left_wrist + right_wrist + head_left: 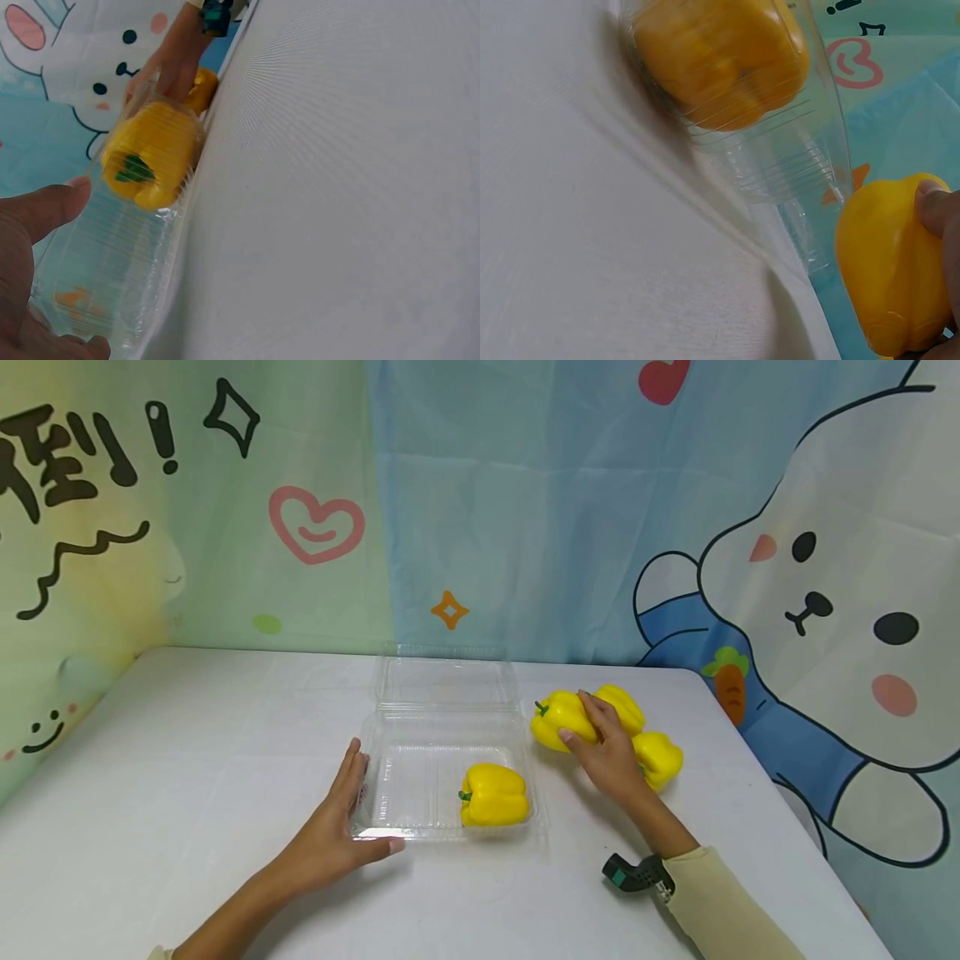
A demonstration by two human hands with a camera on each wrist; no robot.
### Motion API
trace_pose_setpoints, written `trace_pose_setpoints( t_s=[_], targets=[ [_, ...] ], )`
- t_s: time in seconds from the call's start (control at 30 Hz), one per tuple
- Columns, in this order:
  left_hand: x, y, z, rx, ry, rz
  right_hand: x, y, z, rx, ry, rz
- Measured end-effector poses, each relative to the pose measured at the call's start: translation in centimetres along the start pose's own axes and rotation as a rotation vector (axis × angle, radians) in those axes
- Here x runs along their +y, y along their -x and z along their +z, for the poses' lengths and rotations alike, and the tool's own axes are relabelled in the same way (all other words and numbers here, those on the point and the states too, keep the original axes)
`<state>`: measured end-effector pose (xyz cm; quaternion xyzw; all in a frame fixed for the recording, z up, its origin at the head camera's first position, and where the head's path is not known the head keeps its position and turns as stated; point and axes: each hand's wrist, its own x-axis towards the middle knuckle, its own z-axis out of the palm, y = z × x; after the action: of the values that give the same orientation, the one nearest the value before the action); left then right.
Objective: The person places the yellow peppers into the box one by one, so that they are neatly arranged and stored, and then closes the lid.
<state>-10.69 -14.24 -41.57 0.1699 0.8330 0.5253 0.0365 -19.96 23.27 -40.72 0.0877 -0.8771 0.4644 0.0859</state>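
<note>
My right hand grips a yellow bell pepper on the right, its green stem facing left. The same pepper looks raised off the table in the right wrist view, with my thumb across its side. A clear plastic clamshell box lies with its lid folded back. Inside its front right corner another yellow bell pepper rests on its side. My left hand touches the box's left front corner, fingers extended along the side and thumb by the front edge.
Two more yellow bell peppers, a rear one and a nearer one, sit around my right hand, partly hidden. A white-covered table carries everything. Behind it hangs a printed cloth with a cartoon rabbit.
</note>
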Motion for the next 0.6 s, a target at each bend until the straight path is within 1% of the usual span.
trace_pose_setpoints(
  t_s=[0.17, 0.37, 0.6],
  targets=[
    [0.1, 0.0, 0.0, 0.0, -0.006, -0.001, -0.1, 0.0, -0.2, 0.018, -0.012, -0.044],
    [0.2, 0.0, 0.0, -0.006, -0.007, -0.011, -0.3, 0.0, -0.3, 0.038, 0.015, -0.065],
    [0.1, -0.1, 0.0, -0.01, 0.003, -0.009, -1.1, 0.1, -0.8, 0.069, 0.037, -0.086]
  ],
)
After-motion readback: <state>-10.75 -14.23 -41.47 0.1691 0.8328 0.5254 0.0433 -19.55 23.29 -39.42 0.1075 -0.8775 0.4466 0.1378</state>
